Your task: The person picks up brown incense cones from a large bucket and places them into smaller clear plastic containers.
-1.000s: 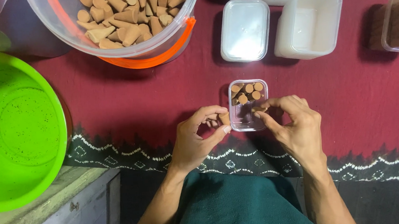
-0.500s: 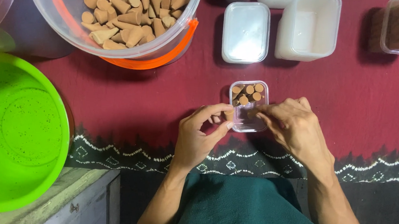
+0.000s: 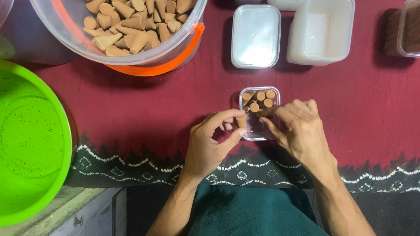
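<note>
At the centre of the frame a small clear plastic box (image 3: 260, 113) sits on the dark red cloth (image 3: 136, 113), partly filled with tan cones standing upright. The left hand (image 3: 211, 145) holds one tan cone (image 3: 241, 120) pinched between thumb and forefinger at the box's left edge. The right hand (image 3: 299, 129) rests on the box's right side, its fingers curled together against the rim and reaching inside. In the upper left, a clear bucket (image 3: 125, 28) with an orange handle holds many loose cones. A green bowl (image 3: 17, 141) fills the left side. Above the box stand a lidded white container (image 3: 256, 36) and an open one (image 3: 321, 29).
</note>
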